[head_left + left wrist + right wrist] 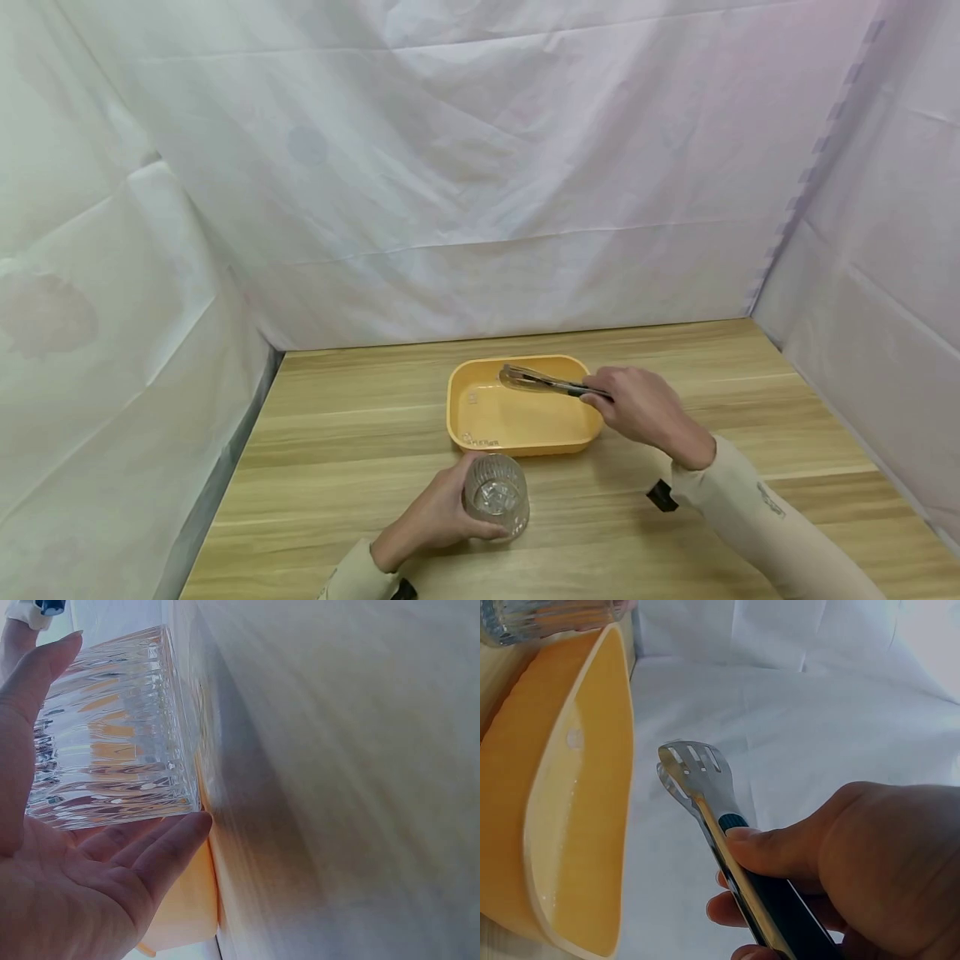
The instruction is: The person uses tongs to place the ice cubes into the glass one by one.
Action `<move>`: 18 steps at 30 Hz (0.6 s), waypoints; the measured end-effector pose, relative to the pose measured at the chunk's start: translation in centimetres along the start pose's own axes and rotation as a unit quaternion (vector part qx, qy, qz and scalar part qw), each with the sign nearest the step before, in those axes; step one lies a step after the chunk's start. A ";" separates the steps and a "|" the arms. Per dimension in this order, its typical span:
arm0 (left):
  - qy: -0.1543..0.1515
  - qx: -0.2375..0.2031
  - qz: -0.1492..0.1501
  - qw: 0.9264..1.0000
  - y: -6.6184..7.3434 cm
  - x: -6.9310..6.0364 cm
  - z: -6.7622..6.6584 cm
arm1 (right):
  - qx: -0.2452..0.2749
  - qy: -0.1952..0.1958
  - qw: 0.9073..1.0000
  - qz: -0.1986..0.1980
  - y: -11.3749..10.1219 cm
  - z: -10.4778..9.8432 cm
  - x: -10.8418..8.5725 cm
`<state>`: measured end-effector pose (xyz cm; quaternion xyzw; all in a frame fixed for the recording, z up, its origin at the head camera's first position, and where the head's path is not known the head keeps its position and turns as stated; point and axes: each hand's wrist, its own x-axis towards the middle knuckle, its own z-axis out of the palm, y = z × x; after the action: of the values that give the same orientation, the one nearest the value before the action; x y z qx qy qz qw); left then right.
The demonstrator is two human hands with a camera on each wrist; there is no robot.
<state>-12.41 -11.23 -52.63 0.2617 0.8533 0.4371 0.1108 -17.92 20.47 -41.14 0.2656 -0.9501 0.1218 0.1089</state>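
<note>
My left hand point(448, 504) holds a clear ribbed glass point(497, 500) near the tray's front side, thumb and fingers on opposite sides of it. In the left wrist view the glass point(120, 735) is close to the tabletop; whether it touches is unclear. Something clear shows inside the glass, but I cannot tell loose pieces from its base. My right hand point(641, 408) grips metal tongs point(536, 380) above the yellow tray point(452, 408). The tongs' slotted heads point(705, 761) are close together, with nothing visible between them. Several small clear pieces point(478, 442) lie along the tray's left side.
A wood-grain tabletop point(345, 467) stretches around the tray. White cloth point(480, 208) hangs behind the table, and more cloth point(885, 250) stands along the right side and the left. A black block point(662, 496) shows beside the right sleeve point(750, 508).
</note>
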 end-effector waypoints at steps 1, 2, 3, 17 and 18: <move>0.000 0.001 0.000 1.000 0.0 0.0 0.0 | -0.001 0.002 1.000 -0.003 -0.1 -0.2 -0.1; 0.000 0.000 -0.001 1.000 0.0 0.0 0.0 | -0.003 0.004 1.000 -0.007 -0.2 -0.4 -0.3; 0.000 0.000 -0.002 1.000 0.0 0.0 0.0 | -0.004 0.006 1.000 -0.010 -0.3 -0.6 -0.5; 0.001 0.000 -0.006 1.000 0.1 -0.1 0.0 | -0.002 0.075 0.995 -0.069 -2.4 -2.9 -2.9; 0.001 -0.001 -0.006 1.000 0.1 -0.1 0.0 | -0.003 0.080 0.994 -0.073 -2.6 -3.0 -3.1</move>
<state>-12.30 -11.19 -52.54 0.2555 0.8546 0.4378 0.1127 -13.53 20.63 -38.68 0.3235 -0.9167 0.1314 0.1942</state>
